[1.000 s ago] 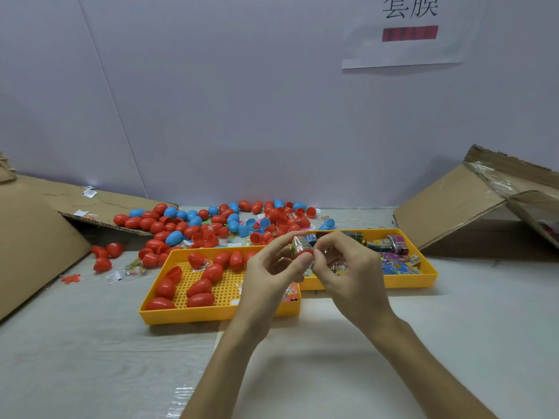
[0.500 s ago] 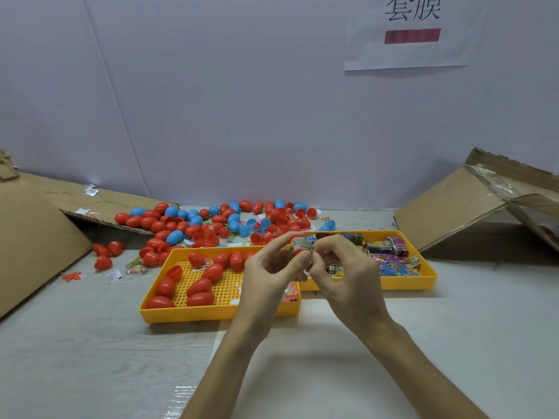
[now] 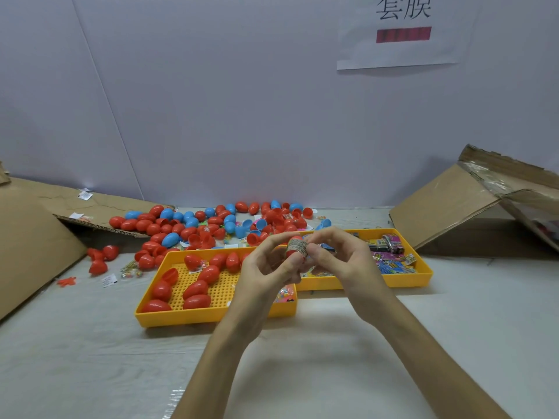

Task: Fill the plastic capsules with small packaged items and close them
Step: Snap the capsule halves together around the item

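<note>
Where the hands meet: a red capsule (image 3: 292,254) is held up near the middle of the view, above the trays, with a printed band (image 3: 298,247) wrapped round it
Left hand (image 3: 266,269): grips the capsule from its 9 o'clock side, thumb and forefinger curled onto it
Right hand (image 3: 340,261): pinches the same capsule from 3 o'clock, fingertips on the band, the other fingers curled
Left tray (image 3: 211,317): yellow, on the bench (image 3: 90,358) at 7 o'clock of the hands and partly behind the left wrist
Red capsules (image 3: 196,290): closed, lying on the left tray's pegged floor
Right tray (image 3: 408,279): yellow, at 3 o'clock of the hands, its near left corner just beside the left tray
Packets (image 3: 390,261): small and bright, gathered at the right tray's 3 o'clock end
Pile (image 3: 193,225): red and blue capsules, some in open halves, heaped on the bench at 11 o'clock of the hands, behind the left tray
Strays (image 3: 101,258): a few red pieces at 9 o'clock of the left tray
Cardboard (image 3: 30,246): flattened sheets at the far 9 o'clock and 3 o'clock edges
Sign (image 3: 402,52): white paper on the wall at 1 o'clock
</note>
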### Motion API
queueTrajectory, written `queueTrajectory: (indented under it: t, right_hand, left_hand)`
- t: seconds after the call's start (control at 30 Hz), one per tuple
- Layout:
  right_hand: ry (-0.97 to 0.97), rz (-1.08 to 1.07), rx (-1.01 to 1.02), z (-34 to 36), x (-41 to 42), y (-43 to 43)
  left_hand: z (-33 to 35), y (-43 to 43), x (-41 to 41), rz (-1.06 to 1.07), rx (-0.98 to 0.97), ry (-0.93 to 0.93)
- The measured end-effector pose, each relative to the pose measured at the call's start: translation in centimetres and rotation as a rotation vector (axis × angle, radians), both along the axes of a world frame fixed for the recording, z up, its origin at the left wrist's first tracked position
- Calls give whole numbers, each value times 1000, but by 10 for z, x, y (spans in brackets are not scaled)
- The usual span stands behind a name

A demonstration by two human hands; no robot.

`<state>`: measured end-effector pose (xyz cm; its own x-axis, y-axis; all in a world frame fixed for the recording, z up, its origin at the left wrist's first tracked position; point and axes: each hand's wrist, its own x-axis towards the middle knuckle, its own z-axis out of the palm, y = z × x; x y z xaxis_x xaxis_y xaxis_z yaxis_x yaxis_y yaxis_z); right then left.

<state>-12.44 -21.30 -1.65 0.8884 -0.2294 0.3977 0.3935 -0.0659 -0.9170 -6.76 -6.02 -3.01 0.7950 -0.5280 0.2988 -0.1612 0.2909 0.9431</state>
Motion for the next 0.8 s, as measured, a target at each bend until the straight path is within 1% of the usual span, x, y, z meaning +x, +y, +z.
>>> queueTrajectory:
  t: [0.2, 0.37, 0.53, 0.67, 0.8]
  right_hand:
    - [86, 164, 76, 0, 1, -7]
    - [116, 227, 107, -1, 2, -7]
    - [134, 243, 115, -2, 2, -7]
    - [135, 207, 191, -1, 4, -11]
    - [172, 199, 174, -1, 3, -18]
  left_hand:
    - [0, 0, -1, -30, 2, 17]
    - [0, 4, 2, -43, 18, 25]
    - [4, 7, 1, -78, 16, 23]
    - [2, 6, 0, -98, 55, -18]
    - [3, 0, -2, 27, 127, -68]
